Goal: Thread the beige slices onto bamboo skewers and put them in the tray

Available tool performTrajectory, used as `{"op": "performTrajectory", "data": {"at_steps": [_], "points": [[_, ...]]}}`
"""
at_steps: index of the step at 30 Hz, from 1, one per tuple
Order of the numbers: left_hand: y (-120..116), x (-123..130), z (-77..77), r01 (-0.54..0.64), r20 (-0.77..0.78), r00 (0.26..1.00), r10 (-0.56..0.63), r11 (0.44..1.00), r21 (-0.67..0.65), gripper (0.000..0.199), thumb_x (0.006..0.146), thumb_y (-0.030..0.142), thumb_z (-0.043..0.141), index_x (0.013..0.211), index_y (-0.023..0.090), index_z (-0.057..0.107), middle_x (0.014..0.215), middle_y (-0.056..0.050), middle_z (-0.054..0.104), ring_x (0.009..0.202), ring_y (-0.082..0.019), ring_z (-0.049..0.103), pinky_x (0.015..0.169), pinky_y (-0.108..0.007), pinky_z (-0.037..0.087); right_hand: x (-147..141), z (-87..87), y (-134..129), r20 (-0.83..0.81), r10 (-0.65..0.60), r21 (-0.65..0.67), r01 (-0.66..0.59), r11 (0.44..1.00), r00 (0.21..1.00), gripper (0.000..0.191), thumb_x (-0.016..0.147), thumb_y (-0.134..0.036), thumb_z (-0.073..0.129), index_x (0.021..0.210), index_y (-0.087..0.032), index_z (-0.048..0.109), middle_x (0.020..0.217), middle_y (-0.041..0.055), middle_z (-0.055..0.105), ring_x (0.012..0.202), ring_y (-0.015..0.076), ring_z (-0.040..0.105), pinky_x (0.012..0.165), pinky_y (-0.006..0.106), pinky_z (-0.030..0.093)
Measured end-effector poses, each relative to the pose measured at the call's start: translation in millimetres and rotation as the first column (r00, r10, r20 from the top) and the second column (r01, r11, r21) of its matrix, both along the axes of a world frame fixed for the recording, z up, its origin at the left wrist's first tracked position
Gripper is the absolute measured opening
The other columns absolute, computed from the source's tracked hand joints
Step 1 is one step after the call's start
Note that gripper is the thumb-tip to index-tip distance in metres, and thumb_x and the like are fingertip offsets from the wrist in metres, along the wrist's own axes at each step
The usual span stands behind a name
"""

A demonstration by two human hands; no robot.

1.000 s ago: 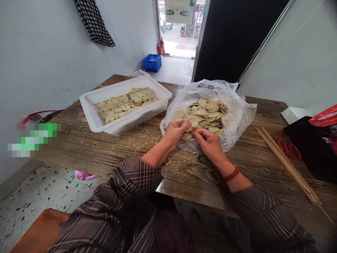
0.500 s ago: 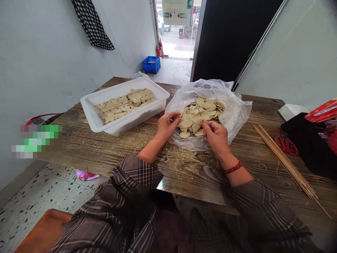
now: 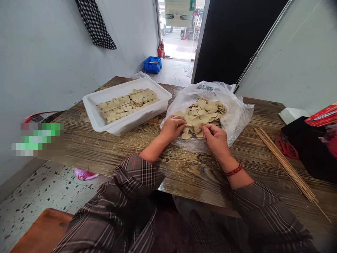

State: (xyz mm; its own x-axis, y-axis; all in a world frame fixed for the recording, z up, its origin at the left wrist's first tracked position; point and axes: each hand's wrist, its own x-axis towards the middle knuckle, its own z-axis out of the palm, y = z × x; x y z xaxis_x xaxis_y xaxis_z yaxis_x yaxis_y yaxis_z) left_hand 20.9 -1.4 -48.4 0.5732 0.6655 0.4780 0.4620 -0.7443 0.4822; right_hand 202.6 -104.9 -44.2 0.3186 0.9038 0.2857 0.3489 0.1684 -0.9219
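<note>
A loose pile of flat, tan, rounded slices (image 3: 207, 105) lies in an opened clear plastic bag (image 3: 238, 112) on the table. My right hand (image 3: 217, 138), with a red bead bracelet at the wrist, pinches the lower edge of a larger tan slice (image 3: 199, 120) between thumb and fingers. At the left edge of the pile is my left hand (image 3: 172, 128), its fingers closed together and reaching onto the slices. What lies under those fingertips is hidden. To the left, a white plastic tub (image 3: 125, 123) contains rows of tan slices threaded on thin sticks.
A bundle of thin wooden skewers (image 3: 285, 165) lies on the wooden table (image 3: 126, 151) at the right. Beyond it are red-handled scissors (image 3: 286, 148) and a black holder (image 3: 302, 140) with red packets. A blue crate (image 3: 152, 65) stands on the floor near the doorway.
My left hand has moved slightly right, its fingers turning down over the pile. My right hand keeps its pinch at nearly the same place. The view has shifted slightly.
</note>
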Motion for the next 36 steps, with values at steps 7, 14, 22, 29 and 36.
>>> {"op": "performTrajectory", "data": {"at_steps": [7,14,22,29,36], "points": [[7.5,-3.1,0.1,0.079,0.101,0.993,-0.067,0.990,-0.119,0.012,0.080,0.020,0.064,0.081,0.021,0.076,0.096,-0.005,0.075,0.093,-0.020,0.066,0.093,-0.037,0.044,0.5,-2.6,-0.5,0.028,0.016,0.006,-0.017,1.000,0.999,0.029,0.085,-0.041,0.058,0.079,-0.015,0.068,0.053,-0.0030,0.051,0.049,0.0099,0.043,0.050,0.023,0.032],[-0.4,1.9,3.9,0.042,0.287,0.956,0.056,0.945,-0.324,0.013,0.076,0.019,0.063,0.072,0.016,0.074,0.087,-0.006,0.074,0.082,-0.017,0.065,0.082,-0.029,0.046,1.1,-3.4,-0.5,0.037,0.018,-0.010,-0.018,1.000,0.999,0.030,0.086,-0.042,0.058,0.081,-0.015,0.069,0.053,-0.0027,0.051,0.050,0.0107,0.044,0.049,0.023,0.032],[-5.3,-2.8,15.0,0.291,0.633,0.657,0.410,0.636,-0.715,0.015,0.072,0.027,0.067,0.075,0.013,0.065,0.067,0.000,0.062,0.058,-0.009,0.052,0.049,-0.018,0.039,-1.8,-2.0,-4.9,0.048,0.084,-0.009,-0.083,0.996,0.995,0.028,0.086,-0.041,0.058,0.082,-0.015,0.069,0.053,-0.0030,0.052,0.050,0.0108,0.045,0.050,0.024,0.034],[-1.5,-11.6,22.4,0.458,0.699,0.470,0.538,0.529,-0.715,0.019,0.068,0.019,0.073,0.083,0.011,0.066,0.079,-0.004,0.067,0.069,-0.013,0.062,0.058,-0.023,0.051,-12.3,1.9,-12.8,0.160,0.188,-0.076,-0.178,0.981,0.969,0.028,0.087,-0.041,0.058,0.084,-0.016,0.072,0.054,-0.0019,0.056,0.051,0.0118,0.048,0.052,0.025,0.035],[0.9,-17.6,24.4,0.400,0.729,0.398,0.557,0.610,-0.684,0.017,0.065,0.013,0.072,0.080,0.012,0.064,0.077,-0.001,0.065,0.067,-0.011,0.061,0.063,-0.025,0.053,-19.3,4.0,-16.3,0.283,0.245,-0.080,-0.232,0.969,0.927,0.030,0.088,-0.039,0.055,0.079,-0.016,0.072,0.054,-0.0021,0.054,0.051,0.0113,0.045,0.052,0.025,0.033]]}}
